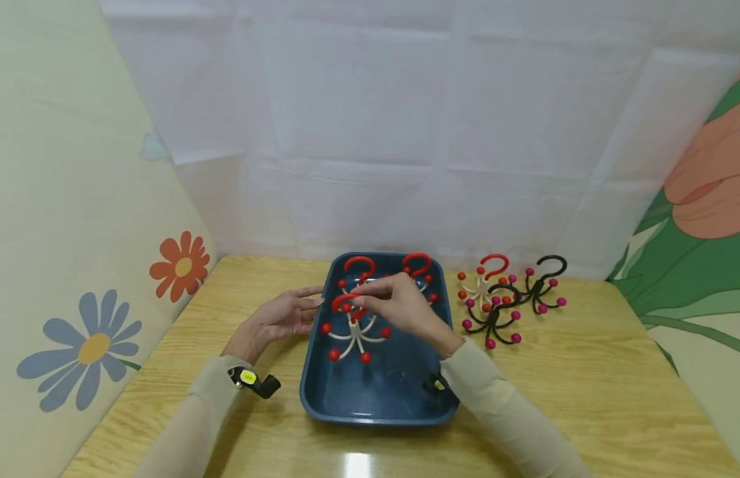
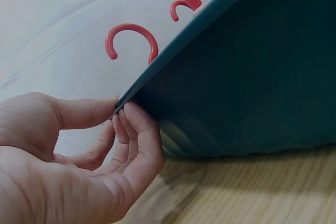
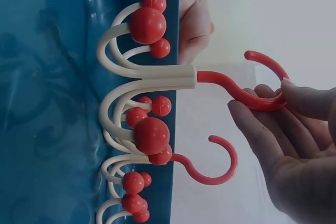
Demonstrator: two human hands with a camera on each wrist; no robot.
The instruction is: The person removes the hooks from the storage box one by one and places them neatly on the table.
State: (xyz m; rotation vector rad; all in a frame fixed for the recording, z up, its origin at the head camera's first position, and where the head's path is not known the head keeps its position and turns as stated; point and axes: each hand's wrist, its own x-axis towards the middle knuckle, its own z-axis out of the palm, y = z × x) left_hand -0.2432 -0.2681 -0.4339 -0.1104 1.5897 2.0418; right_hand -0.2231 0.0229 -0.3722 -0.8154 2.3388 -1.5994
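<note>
My right hand (image 1: 400,305) pinches the red hook of a white rotating hook hanger (image 1: 355,330), whose curved arms end in red balls. The hanger stands upright in the left half of a dark blue tray (image 1: 382,401), its arms low over the floor in the right wrist view. On the tray's left side, my left hand (image 1: 283,317) pinches the rim (image 2: 137,83) between thumb and fingers. Behind the held hanger are two more of the same kind in the tray, one with its hook (image 1: 359,259) at back left, the other with its hook (image 1: 426,260) at back right.
Right of the tray, on the wooden table (image 1: 585,392), stand a white hanger (image 1: 482,289) with red balls, a black hanger (image 1: 493,321) with magenta balls and another black hanger (image 1: 535,292). A white cloth (image 1: 370,133) hangs behind; flowered panels flank both sides.
</note>
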